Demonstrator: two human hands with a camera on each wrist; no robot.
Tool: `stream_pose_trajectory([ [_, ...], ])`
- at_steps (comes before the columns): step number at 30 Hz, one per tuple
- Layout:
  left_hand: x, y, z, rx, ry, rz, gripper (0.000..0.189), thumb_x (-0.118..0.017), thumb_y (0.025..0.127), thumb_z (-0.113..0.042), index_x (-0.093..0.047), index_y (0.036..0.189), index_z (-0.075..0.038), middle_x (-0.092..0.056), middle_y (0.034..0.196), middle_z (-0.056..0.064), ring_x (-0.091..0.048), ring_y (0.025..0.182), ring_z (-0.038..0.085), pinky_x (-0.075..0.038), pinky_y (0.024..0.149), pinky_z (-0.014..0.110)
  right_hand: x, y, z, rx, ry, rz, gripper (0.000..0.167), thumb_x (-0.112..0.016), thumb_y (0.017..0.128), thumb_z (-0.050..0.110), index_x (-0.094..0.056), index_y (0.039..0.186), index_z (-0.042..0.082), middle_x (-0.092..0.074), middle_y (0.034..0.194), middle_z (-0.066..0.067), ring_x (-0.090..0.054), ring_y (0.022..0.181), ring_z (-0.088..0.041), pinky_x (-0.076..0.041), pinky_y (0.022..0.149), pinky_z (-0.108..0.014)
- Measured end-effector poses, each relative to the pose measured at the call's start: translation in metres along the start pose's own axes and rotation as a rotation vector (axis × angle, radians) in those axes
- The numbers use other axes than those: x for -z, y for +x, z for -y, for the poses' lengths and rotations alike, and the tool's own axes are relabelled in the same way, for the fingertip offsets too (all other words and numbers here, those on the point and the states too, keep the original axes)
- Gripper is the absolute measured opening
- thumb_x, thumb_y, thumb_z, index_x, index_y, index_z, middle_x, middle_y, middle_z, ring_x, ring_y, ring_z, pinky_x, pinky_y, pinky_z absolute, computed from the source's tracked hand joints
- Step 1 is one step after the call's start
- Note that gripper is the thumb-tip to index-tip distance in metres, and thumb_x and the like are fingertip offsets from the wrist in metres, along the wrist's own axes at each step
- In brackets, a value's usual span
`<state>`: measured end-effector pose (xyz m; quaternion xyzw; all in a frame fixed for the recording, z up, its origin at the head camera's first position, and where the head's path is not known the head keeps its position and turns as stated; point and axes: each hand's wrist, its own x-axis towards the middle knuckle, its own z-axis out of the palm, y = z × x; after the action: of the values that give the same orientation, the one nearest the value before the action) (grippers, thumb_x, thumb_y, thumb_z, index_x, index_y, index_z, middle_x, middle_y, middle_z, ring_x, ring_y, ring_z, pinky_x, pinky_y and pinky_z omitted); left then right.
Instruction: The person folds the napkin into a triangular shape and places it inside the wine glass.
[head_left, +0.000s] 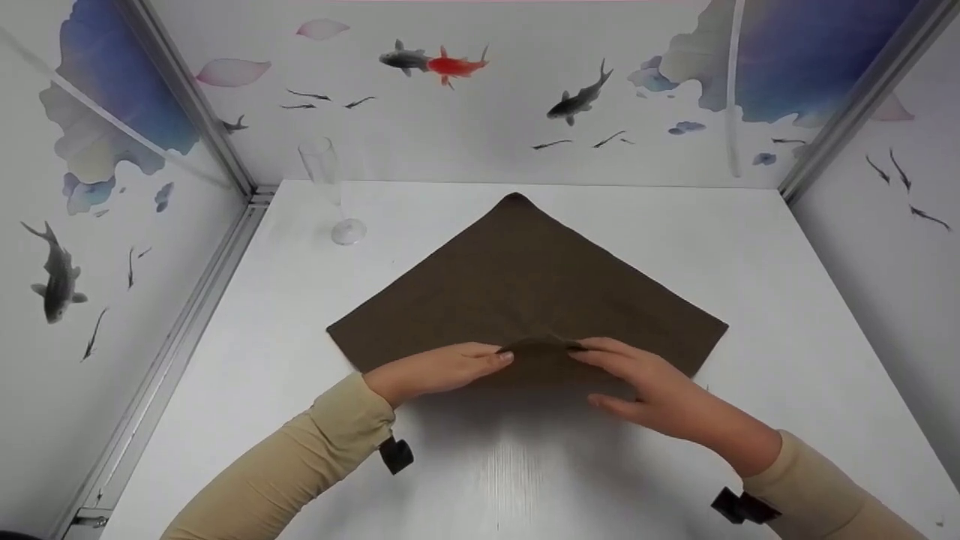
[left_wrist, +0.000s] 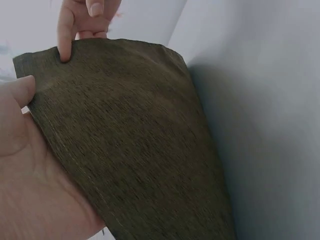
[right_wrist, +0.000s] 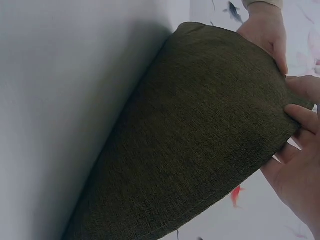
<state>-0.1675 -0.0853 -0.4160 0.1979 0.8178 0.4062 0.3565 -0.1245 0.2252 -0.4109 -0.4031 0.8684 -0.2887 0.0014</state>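
Note:
A dark brown cloth (head_left: 517, 277) lies on the white table with one corner pointing away from me and its near part raised. My left hand (head_left: 450, 366) grips the raised edge, thumb on the near face and fingers behind it, as the left wrist view also shows. On the other side my right hand (head_left: 652, 390) pinches the cloth between its fingers, while its thumb (head_left: 616, 406) stands apart from the fabric. Between the two hands the edge bows up slightly. In the right wrist view the hanging cloth (right_wrist: 195, 135) spreads broadly, its hemmed border running toward the right hand (right_wrist: 295, 175).
A clear stemmed glass (head_left: 347, 231) stands at the table's back left, beyond the cloth's left side. White panels printed with fish and petals enclose the back and both sides. A metal rail (head_left: 202, 300) runs along the left edge of the table.

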Motion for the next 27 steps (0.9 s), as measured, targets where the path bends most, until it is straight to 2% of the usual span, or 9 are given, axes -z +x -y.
stream_pose_trajectory([
  [10,0.013,0.001,0.033,0.048,-0.003,-0.063,0.073,-0.048,0.097,-0.057,-0.040,0.148,-0.007,-0.033,0.153,0.009,-0.027,0.142,0.025,-0.025,0.113,0.041,0.007,0.009,-0.006,-0.059,0.036,0.008,0.052,-0.068,0.094,0.021,-0.050,0.141,0.008,-0.044,0.145,-0.002,-0.048,0.128,-0.020,-0.046,0.096,-0.040],
  [20,0.027,0.002,0.069,0.123,0.003,-0.123,0.078,-0.051,0.092,-0.062,-0.040,0.149,-0.009,-0.032,0.154,0.008,-0.024,0.144,0.026,-0.023,0.114,0.043,0.013,0.022,-0.015,-0.110,0.048,-0.012,0.053,-0.070,0.092,0.017,-0.050,0.141,0.007,-0.045,0.144,-0.005,-0.045,0.130,-0.023,-0.043,0.100,-0.044],
  [27,0.033,0.005,0.085,0.145,0.007,-0.146,0.080,-0.051,0.093,-0.061,-0.039,0.149,-0.006,-0.032,0.154,0.011,-0.024,0.143,0.028,-0.023,0.114,0.044,0.021,0.031,-0.023,-0.142,0.026,0.013,0.054,-0.069,0.093,0.020,-0.049,0.142,0.007,-0.044,0.146,-0.006,-0.045,0.131,-0.024,-0.042,0.100,-0.045],
])
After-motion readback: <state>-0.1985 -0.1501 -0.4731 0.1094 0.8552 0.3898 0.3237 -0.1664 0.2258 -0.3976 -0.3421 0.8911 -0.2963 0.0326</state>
